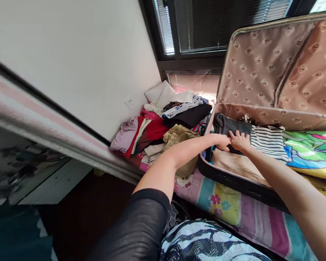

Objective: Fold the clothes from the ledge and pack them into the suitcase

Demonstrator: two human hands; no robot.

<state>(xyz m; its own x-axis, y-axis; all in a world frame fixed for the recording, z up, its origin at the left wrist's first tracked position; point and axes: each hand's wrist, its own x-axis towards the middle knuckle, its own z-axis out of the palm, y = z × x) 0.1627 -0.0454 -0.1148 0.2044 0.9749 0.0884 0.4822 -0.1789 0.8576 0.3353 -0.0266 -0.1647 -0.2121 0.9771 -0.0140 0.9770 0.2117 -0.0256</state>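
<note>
Inside an open suitcase (pixel 225 178), my two hands are close together over a folded dark grey garment (pixel 233 125). My right hand (pixel 240 140) lies on this cloth with its fingers spread. Just left of it, my left hand (pixel 222 141) has its fingers curled in and pinched at the dark fabric, with the fingertips partly hidden. A beige garment (pixel 237 165) lies along the near side of the case. Right of the grey cloth is a black-and-white striped garment (pixel 268 141), and beyond that a colourful printed cloth (pixel 312 148).
The suitcase lid (pixel 263 65), lined in pink print, stands raised by the window (pixel 201 29). Left of the case is a heap of clothes (pixel 154 130) against the white wall (pixel 78 54). A patterned bed cover (pixel 228 206) runs beneath. A mirror-like panel (pixel 16 163) stands at far left.
</note>
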